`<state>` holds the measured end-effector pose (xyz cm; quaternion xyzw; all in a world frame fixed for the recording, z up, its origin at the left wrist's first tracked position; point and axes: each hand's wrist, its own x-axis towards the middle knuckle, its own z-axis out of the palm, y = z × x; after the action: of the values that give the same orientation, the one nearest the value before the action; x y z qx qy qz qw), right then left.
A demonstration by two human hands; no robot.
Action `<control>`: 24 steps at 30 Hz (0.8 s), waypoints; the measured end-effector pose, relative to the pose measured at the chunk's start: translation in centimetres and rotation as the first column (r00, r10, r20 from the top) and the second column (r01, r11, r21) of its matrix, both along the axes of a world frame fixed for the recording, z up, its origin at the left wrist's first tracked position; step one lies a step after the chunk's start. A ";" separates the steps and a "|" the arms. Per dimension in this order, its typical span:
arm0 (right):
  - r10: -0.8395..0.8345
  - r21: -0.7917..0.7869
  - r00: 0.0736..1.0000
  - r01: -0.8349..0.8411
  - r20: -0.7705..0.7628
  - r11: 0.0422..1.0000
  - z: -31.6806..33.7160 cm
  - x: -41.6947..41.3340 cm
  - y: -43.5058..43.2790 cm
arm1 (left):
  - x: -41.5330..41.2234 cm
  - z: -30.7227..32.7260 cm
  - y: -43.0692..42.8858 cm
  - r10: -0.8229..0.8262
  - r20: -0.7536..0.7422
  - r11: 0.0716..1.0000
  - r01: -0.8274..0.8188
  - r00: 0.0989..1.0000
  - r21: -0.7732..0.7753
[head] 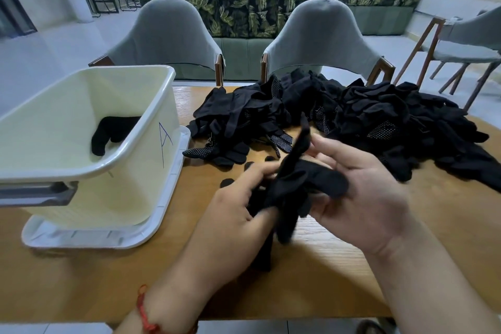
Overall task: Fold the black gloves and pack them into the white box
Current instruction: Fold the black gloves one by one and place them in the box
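Both hands hold a bunched pair of black gloves (292, 187) just above the wooden table (339, 266). My left hand (230, 211) grips the gloves from the left, fingers curled into the fabric. On the right, my right hand (360, 187) holds the other side, thumb and fingers round the cloth. A large pile of loose black gloves (352, 119) lies behind my hands, across the middle and right of the table. The white box (141, 127) stands at the left, marked with a blue "A". One folded black glove (113, 130) lies inside it.
The box rests on its white lid (168, 214). Two grey chairs (173, 38) (322, 38) stand at the table's far edge, and a third chair (461, 46) at the right. A leaf-patterned sofa (257, 5) is behind them. A person sits far back.
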<state>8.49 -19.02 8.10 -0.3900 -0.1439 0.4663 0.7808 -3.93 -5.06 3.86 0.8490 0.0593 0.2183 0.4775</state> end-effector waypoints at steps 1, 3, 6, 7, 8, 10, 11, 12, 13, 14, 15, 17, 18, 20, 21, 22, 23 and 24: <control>0.003 0.022 1.000 -0.003 -0.010 1.000 -0.5 0.4 0.2 | 0.1 0.3 -0.1 -0.008 -0.023 0.991 0.005 1.000 -0.132; -0.015 0.056 0.999 0.018 -0.041 0.998 -1.5 1.2 0.5 | 0.4 0.3 -0.2 0.004 -0.092 0.901 -0.043 0.996 -0.431; -0.074 -0.018 0.997 0.075 0.016 0.997 -2.7 2.0 0.6 | 0.9 0.2 0.5 0.035 -0.197 0.714 -0.162 0.980 -0.681; -0.100 -0.050 0.994 0.103 0.049 0.993 -2.9 2.0 0.6 | 0.9 0.4 0.7 0.027 -0.178 0.611 -0.157 0.984 -0.776; -0.123 -0.077 0.988 0.130 0.091 0.989 -3.1 2.1 0.6 | 0.9 0.7 0.8 0.026 -0.153 0.533 -0.143 0.988 -0.834; -0.146 -0.129 0.975 0.168 0.167 0.977 -3.3 2.0 0.6 | 0.8 0.9 1.3 0.045 -0.123 0.517 -0.129 0.991 -0.846; -0.146 -0.160 0.971 0.177 0.189 0.971 -3.3 1.9 0.5 | 0.7 0.8 1.5 0.049 -0.105 0.544 -0.115 0.993 -0.831; -0.131 -0.191 0.970 0.171 0.205 0.967 -3.3 1.8 0.5 | 0.7 0.6 1.7 0.062 -0.094 0.565 -0.113 0.994 -0.818; -0.095 -0.219 0.972 0.143 0.215 0.965 -3.2 1.6 0.5 | 0.6 0.5 1.8 0.082 -0.079 0.583 -0.112 0.994 -0.805; -0.042 -0.244 0.973 0.099 0.226 0.965 -3.1 1.3 0.6 | 0.6 0.4 1.9 0.105 -0.069 0.597 -0.118 0.992 -0.793; 0.020 -0.275 0.969 0.050 0.248 0.960 -3.0 1.1 0.6 | 0.6 0.3 1.9 0.119 -0.053 0.610 -0.115 0.991 -0.784; 0.127 -0.340 0.935 -0.007 0.332 0.941 -2.9 0.5 0.6 | 0.5 0.4 1.9 0.124 -0.028 0.624 -0.100 0.992 -0.775; 0.162 -0.357 0.913 -0.020 0.374 0.934 -2.9 0.3 0.7 | 0.3 0.5 1.8 0.115 -0.027 0.626 -0.094 0.993 -0.774; 0.188 -0.369 0.886 -0.021 0.424 0.929 -2.9 -0.1 1.0 | 0.1 0.8 1.9 0.079 -0.034 0.631 -0.076 0.996 -0.772; 0.175 -0.362 0.885 -0.008 0.431 0.932 -2.9 -0.2 1.1 | 0.1 0.9 2.1 0.063 -0.040 0.628 -0.071 0.997 -0.775; 0.159 -0.346 0.890 -0.002 0.427 0.938 -3.0 -0.3 1.2 | 0.0 1.0 2.2 0.054 -0.054 0.620 -0.076 0.997 -0.781; 0.148 -0.330 0.900 -0.005 0.410 0.944 -3.0 -0.4 1.4 | -0.1 1.1 2.4 0.042 -0.066 0.618 -0.077 0.997 -0.782; 0.145 -0.313 0.913 -0.021 0.381 0.950 -3.1 -0.4 1.5 | -0.1 1.2 2.4 0.022 -0.072 0.625 -0.070 0.997 -0.777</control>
<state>8.11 -17.51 5.01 -0.5849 -0.2438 0.4266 0.6454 -4.05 -2.63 5.08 0.5633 0.1826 0.1597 0.7898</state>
